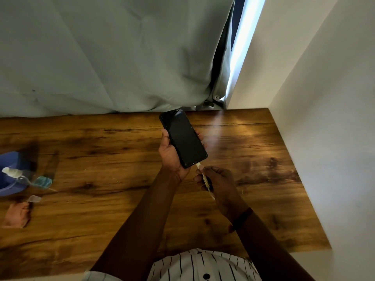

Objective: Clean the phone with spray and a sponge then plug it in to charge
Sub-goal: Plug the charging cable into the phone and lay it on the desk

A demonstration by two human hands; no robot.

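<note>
A black phone (183,138) with a dark, cracked screen is held above the wooden table (101,159), screen up, in my left hand (170,157). My right hand (215,179) pinches a white charging cable (205,178) whose plug tip sits at the phone's bottom edge. I cannot tell whether the plug is fully seated. At the far left a clear spray bottle (26,177) with a white nozzle and blue liquid lies on its side against a blue bowl (12,171). A brownish sponge (17,214) lies on the table below it.
A grey-green curtain (111,57) hangs behind the table's far edge. A white wall (334,118) bounds the table on the right. A small clear cap (34,198) lies by the sponge. My striped shirt shows at the bottom.
</note>
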